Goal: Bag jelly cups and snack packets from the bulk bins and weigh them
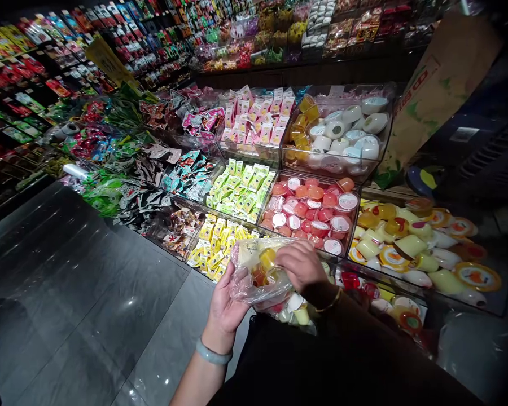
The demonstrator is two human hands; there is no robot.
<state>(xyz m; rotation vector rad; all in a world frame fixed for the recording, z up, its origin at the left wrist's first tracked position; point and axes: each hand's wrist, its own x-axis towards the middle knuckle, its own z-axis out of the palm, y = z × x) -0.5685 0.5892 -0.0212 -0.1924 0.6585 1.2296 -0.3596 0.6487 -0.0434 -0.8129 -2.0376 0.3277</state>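
A clear plastic bag (252, 287) rests in my left hand (227, 301), whose fingers are closed round its left side. Inside the bag lie orange-brown jelly cups (259, 276). My right hand (301, 262) is at the bag's right side with its fingers bent together. At its fingertips is a yellow jelly cup (267, 258), near the bag's mouth; the thumb is hidden. Beyond the bag is a bin of red jelly cups (309, 211). Small yellow packets (215, 245) lie to the left of the bag.
Tiered clear bins hold green packets (239, 189), pink packets (258, 121), white jelly cups (349, 129) and yellow-white jelly cups (406, 237). A cardboard box (438, 90) leans at the right. Packed shelves (88, 39) line the back. Grey tiled floor (80, 293) shows at left.
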